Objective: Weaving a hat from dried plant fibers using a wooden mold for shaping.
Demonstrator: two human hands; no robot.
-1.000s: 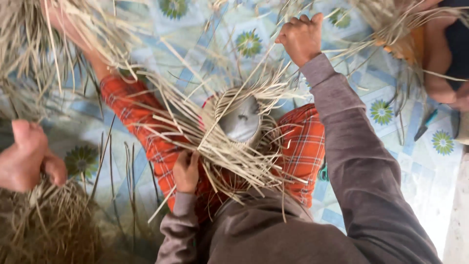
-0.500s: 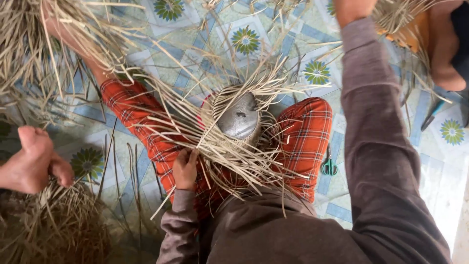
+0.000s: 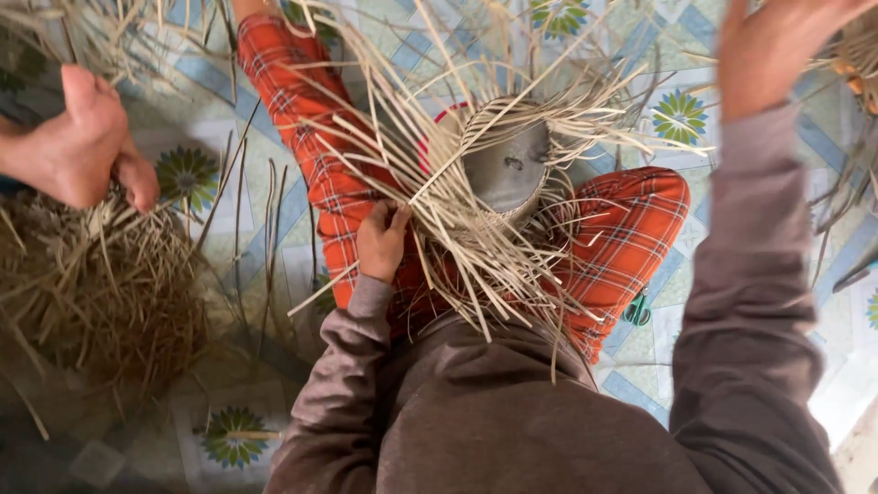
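A half-woven piece of pale straw strips (image 3: pixel 476 229) wraps around a grey metal bowl-shaped mould (image 3: pixel 508 165) resting on my lap, on red checked trousers (image 3: pixel 631 247). Loose strip ends fan out in all directions. My left hand (image 3: pixel 380 240) grips the strips at the left edge of the weave, fingers closed on them. Raised high at the top right, away from the weave, is my right hand (image 3: pixel 777 50) in a grey-brown sleeve. Its fingertips are cut off by the frame edge, so I cannot tell whether it holds a strip.
Another person's bare foot (image 3: pixel 82 137) rests on a heap of darker straw (image 3: pixel 91 293) at the left. Small green-handled scissors (image 3: pixel 637 309) lie on the flower-patterned floor covering (image 3: pixel 677 114) by my right knee. More straw bundles sit at the top corners.
My right arm has swung up and out to the right, away from the weave. My left hand has stayed on the strips at the weave's edge.
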